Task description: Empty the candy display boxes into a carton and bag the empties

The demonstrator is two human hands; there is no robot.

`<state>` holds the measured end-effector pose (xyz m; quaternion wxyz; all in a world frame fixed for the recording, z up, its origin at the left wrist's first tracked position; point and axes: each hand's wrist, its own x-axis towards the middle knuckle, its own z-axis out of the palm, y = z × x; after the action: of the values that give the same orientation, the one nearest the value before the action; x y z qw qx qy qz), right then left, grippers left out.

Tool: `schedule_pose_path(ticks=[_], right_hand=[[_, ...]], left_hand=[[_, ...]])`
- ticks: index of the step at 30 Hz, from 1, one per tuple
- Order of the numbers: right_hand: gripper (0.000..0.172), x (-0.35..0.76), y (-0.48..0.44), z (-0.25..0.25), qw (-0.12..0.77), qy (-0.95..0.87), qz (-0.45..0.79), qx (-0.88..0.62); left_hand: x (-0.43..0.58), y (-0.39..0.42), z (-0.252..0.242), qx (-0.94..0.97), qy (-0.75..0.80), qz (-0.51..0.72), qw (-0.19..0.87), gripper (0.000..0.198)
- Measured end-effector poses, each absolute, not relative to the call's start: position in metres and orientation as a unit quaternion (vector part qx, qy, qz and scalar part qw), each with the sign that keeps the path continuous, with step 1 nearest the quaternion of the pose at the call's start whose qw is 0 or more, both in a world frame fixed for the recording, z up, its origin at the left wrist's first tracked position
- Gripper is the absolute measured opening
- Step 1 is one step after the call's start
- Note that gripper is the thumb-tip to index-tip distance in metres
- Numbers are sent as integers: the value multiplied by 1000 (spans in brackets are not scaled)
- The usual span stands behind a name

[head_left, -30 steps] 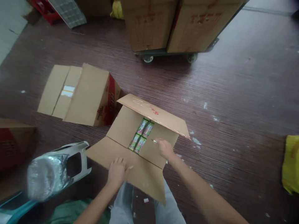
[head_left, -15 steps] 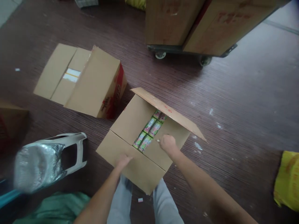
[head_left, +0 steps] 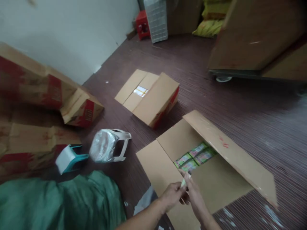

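Note:
An open cardboard box (head_left: 223,182) lies on the floor in front of me, flaps spread, with green packets (head_left: 195,156) showing through the gap between its inner flaps. My left hand (head_left: 171,195) and my right hand (head_left: 195,196) meet over the box's near flap. Together they pinch a small pale object (head_left: 184,182) between the fingertips; what it is I cannot tell. Both forearms come in from the bottom edge.
A closed box (head_left: 153,95) lies beyond the open one. Stacked red-printed boxes (head_left: 31,95) stand at left by the wall. A white plastic stool with a foil-wrapped bundle (head_left: 107,148), a teal stool (head_left: 69,158) and green cloth (head_left: 59,204) are near left. A wheeled cart with boxes (head_left: 259,41) stands far right.
My view has swung left and up, showing the wall and stacked boxes. Both hands left the flaps and came together at the box's near edge, holding a small pale object.

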<state>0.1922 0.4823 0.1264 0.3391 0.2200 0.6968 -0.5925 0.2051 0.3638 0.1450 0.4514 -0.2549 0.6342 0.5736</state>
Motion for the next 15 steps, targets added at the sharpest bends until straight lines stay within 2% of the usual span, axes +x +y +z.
schedule_pose_path(ticks=[3,6,10,15], right_hand=[[89,176,437,136,363,649,-636,205],[88,177,423,123,351,701,-601,155],[74,205,450,86,300,811,-481,142],[47,236,517,27,214,936,-280,16]], left_hand=[[197,326,155,-314,607,630,370,73],[187,254,156,-401,623,620,259,60],[169,128,142,-545,643,528,101,31],[151,-8,119,-651,648,393,38,24]])
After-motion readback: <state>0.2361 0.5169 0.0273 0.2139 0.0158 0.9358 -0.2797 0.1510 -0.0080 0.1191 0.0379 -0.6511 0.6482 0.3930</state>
